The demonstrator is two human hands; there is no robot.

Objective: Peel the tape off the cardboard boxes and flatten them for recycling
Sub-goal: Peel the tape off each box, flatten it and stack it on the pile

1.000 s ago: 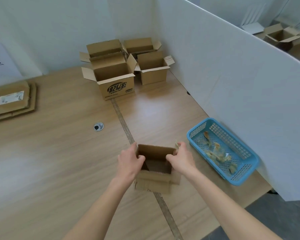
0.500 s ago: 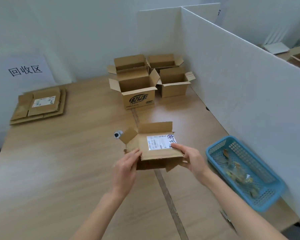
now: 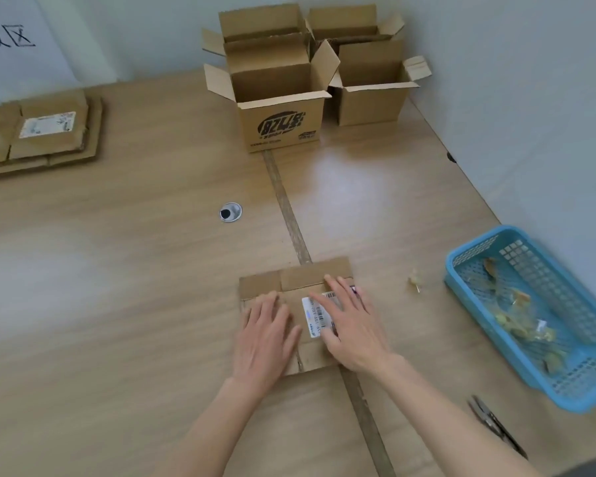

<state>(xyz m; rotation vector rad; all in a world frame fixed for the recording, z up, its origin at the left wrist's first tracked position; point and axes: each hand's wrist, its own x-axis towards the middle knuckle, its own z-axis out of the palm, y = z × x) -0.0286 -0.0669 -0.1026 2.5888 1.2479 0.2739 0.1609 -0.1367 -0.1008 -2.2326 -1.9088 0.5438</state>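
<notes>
A small cardboard box [image 3: 303, 275] with a white shipping label lies flat on the wooden table in front of me. My left hand [image 3: 265, 335] presses on its left half with straight fingers. My right hand [image 3: 350, 320] lies flat over the label on its right half. Several open cardboard boxes [image 3: 279, 98] stand at the back of the table, the front one printed with a black logo. A stack of flattened boxes [image 3: 42, 132] lies at the far left.
A blue plastic basket [image 3: 537, 315] holding crumpled tape scraps sits at the right edge, by the white partition. One tape scrap [image 3: 414, 280] lies loose between box and basket. Scissors [image 3: 496, 425] lie near the front right edge. A round cable grommet [image 3: 230, 212] is mid-table.
The box was upright and open, then tipped with its label side up, and now lies flat on the table. Both hands went from gripping its sides to pressing flat on top.
</notes>
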